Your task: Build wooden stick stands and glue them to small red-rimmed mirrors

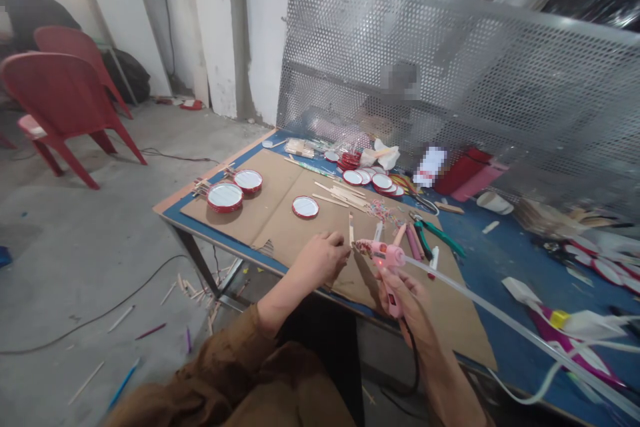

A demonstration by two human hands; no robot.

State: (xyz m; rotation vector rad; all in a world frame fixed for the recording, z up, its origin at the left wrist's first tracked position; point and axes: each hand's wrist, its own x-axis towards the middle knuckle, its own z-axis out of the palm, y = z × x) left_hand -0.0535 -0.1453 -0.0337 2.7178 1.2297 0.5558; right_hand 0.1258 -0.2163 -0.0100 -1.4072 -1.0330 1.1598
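In my right hand (407, 295) is a pink hot glue gun (389, 255), gripped by its handle, with a long clear glue stick (480, 297) trailing from its back. Its nozzle points left toward my left hand (327, 257). The fingers of that hand are curled together just beside the nozzle, and what they pinch, if anything, is hidden. A short wooden stick (351, 228) shows just beyond the nozzle. Ahead of my left hand, a red-rimmed white lid (305, 207) lies on the cardboard sheet (275, 190).
Two red-rimmed discs with sticks, one a stacked disc (225, 197), lie at left. Craft sticks (345, 195), more lids (383, 181) and green-handled pliers (440, 237) lie beyond my hands. A power strip (523, 290) is at right. Perforated metal (450, 53) stands behind; red chairs (60, 100) stand left.
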